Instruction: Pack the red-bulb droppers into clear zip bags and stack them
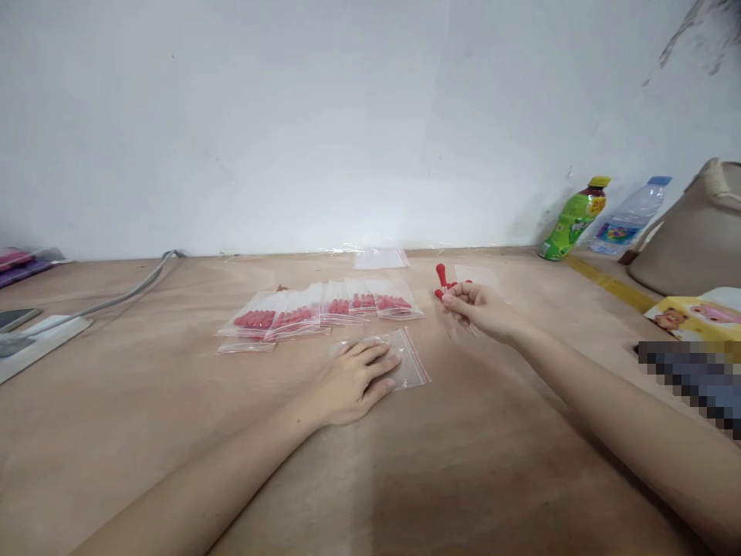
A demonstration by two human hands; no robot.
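Observation:
My left hand lies flat on a clear zip-lock bag, with its fingers stretched out and slightly apart. The bag's red-striped edge shows to the right of my fingertips. My right hand is closed in a pinch at a small red bulb-shaped piece that stands up above the fingertips. More red pieces show right at the fingers; whether they are held or lie behind is unclear. Beyond my left hand, several zip-lock bags filled with red pieces overlap in a row.
Another zip-lock bag lies by the wall. At the right stand a green bottle, a clear water bottle and a beige bag, with a yellow printed packet nearer. A grey cable and a phone lie left.

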